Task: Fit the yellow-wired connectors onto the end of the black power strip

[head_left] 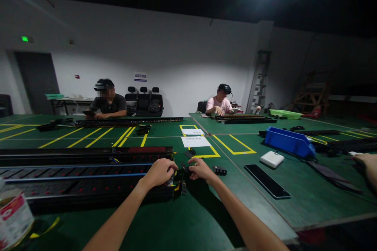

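Observation:
Long black rail units (88, 182) with blue strips and red dots lie across the left side of the green table. My left hand (160, 171) rests on the right end of the nearest unit, its fingers curled over the end by some yellow wires (177, 187). Just to the right, my right hand (200, 169) pinches a small black part (185, 168) close to that end; its details are too dark to make out. Another small black piece (220, 170) lies right of my right hand, and one more (190, 152) sits beyond it.
At right are a black phone (267, 181), a white box (272, 159) and a blue bin (290, 142). A labelled can (15, 219) stands at lower left. Paper sheets (195, 141) lie ahead. Two people sit across the table; another person's hand (368, 162) shows at far right.

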Available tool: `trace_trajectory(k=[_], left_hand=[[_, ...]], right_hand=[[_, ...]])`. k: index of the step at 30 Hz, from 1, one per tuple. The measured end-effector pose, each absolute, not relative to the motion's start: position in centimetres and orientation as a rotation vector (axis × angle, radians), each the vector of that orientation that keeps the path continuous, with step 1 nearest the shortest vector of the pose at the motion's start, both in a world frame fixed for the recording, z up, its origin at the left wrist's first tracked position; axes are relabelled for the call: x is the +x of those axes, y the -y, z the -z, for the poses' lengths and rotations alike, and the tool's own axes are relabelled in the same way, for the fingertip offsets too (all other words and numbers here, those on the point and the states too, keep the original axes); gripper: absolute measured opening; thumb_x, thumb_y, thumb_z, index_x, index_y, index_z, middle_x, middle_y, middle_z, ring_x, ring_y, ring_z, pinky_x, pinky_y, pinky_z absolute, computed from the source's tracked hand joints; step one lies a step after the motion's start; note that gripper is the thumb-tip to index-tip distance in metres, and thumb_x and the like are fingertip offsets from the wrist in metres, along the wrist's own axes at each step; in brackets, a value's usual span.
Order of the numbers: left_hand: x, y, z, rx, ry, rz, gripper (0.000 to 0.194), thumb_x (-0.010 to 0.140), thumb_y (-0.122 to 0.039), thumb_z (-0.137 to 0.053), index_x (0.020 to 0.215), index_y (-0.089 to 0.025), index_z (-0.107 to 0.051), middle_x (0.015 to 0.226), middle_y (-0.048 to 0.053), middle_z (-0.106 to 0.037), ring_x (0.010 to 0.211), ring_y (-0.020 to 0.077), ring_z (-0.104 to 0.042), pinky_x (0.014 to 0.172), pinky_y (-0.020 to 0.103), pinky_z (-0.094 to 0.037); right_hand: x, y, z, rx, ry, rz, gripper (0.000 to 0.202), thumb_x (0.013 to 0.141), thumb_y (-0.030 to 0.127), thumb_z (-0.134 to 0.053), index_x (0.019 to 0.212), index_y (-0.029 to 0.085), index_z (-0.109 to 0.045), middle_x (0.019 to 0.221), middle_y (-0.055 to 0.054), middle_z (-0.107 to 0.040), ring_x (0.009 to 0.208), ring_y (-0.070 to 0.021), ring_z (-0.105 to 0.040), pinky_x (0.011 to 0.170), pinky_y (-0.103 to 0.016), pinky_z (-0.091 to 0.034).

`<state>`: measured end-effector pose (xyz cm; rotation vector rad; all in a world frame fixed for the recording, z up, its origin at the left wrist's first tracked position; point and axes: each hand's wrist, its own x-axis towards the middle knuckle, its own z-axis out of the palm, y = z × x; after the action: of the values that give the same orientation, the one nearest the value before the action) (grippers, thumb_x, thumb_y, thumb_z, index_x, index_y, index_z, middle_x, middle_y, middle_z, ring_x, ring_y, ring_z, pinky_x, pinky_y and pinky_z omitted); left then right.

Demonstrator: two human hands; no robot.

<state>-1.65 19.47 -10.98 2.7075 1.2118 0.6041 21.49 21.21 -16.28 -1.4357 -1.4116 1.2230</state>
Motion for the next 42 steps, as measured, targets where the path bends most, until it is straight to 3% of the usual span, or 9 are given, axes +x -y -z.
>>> trace_trajectory(k=[5,9,15,18,24,32,36,42], left_hand=[[-1.6,-19.5,11.0,2.711,-1.247,-0.599,0.034,0.088,-0.019,-0.047,0.099,-0.024,-0.078,0.104,0.002,-0.078,0.101,0.0216,-0.068,0.096,0.034,-0.048],[-1.6,-19.5,11.1,2.711,-1.249,-0.61,0.034,0.086,-0.019,-0.047,0.1,-0.024,-0.079,0.105,0.002,-0.078,0.1,0.0209,-0.068,0.096,0.033,-0.048],[-1.7,-19.3,11.0,2.69,-1.239,-0.627,0.035,0.086,-0.018,-0.047,0.099,-0.025,-0.079,0.104,0.002,-0.078,0.1,0.0211,-0.069,0.097,0.034,-0.048],[-1.6,-19.3,10.9,2.686,-1.241,-0.627,0.035,0.086,-0.018,-0.047,0.099,-0.024,-0.079,0.104,0.002,-0.078,0.101,0.0216,-0.069,0.097,0.035,-0.048],[-1.6,-19.2,10.8,2.681,-1.253,-0.607,0.036,0.086,-0.017,-0.047,0.099,-0.025,-0.08,0.104,0.002,-0.079,0.1,0.0219,-0.068,0.096,0.034,-0.048],[-1.6,-19.2,11.1,2.671,-1.256,-0.643,0.035,0.085,-0.018,-0.047,0.097,-0.025,-0.079,0.102,0.001,-0.078,0.1,0.0216,-0.067,0.094,0.033,-0.048],[-1.6,-19.1,11.0,2.674,-1.272,-0.638,0.034,0.086,-0.018,-0.047,0.096,-0.025,-0.079,0.1,0.002,-0.077,0.099,0.0214,-0.067,0.091,0.033,-0.049],[-1.6,-19.1,11.0,2.666,-1.274,-0.643,0.033,0.085,-0.017,-0.048,0.095,-0.024,-0.079,0.1,0.003,-0.077,0.098,0.0209,-0.067,0.092,0.032,-0.049]], right_hand=[[20.8,-21.4,17.2,-1.392,1.513,-1.193,0.028,0.08,0.017,-0.063,0.106,0.016,-0.052,0.059,0.007,-0.058,0.049,-0.0153,-0.066,0.046,-0.021,-0.051],[20.6,-21.3,17.1,-1.459,1.71,-1.009,0.019,0.083,0.021,-0.061,0.101,0.014,-0.061,0.06,0.003,-0.062,0.052,-0.0156,-0.065,0.05,-0.023,-0.049],[21.0,-21.2,16.7,-1.463,1.998,-0.456,0.02,0.084,0.033,-0.066,0.091,0.018,-0.079,0.089,-0.007,-0.075,0.085,-0.0207,-0.067,0.074,-0.027,-0.047],[21.1,-21.3,16.7,-1.409,2.056,-0.491,0.022,0.083,0.023,-0.061,0.092,0.019,-0.081,0.089,-0.007,-0.077,0.082,-0.0201,-0.068,0.073,-0.027,-0.046],[21.1,-21.1,16.6,-1.368,2.086,-0.561,0.039,0.071,0.007,-0.055,0.096,0.019,-0.082,0.088,-0.005,-0.078,0.078,-0.0193,-0.068,0.068,-0.024,-0.045],[20.7,-20.7,16.2,-1.418,2.121,-0.526,0.038,0.065,0.005,-0.056,0.091,0.019,-0.08,0.084,-0.004,-0.076,0.078,-0.018,-0.066,0.064,-0.023,-0.039],[21.1,-20.9,16.1,-1.446,2.149,-0.631,0.035,0.06,0.003,-0.06,0.086,0.017,-0.078,0.077,-0.002,-0.074,0.069,-0.015,-0.062,0.057,-0.021,-0.034],[20.9,-20.7,16.1,-1.344,2.155,-0.657,0.028,0.063,0.01,-0.063,0.084,0.018,-0.079,0.077,-0.001,-0.074,0.069,-0.015,-0.061,0.058,-0.021,-0.037]])
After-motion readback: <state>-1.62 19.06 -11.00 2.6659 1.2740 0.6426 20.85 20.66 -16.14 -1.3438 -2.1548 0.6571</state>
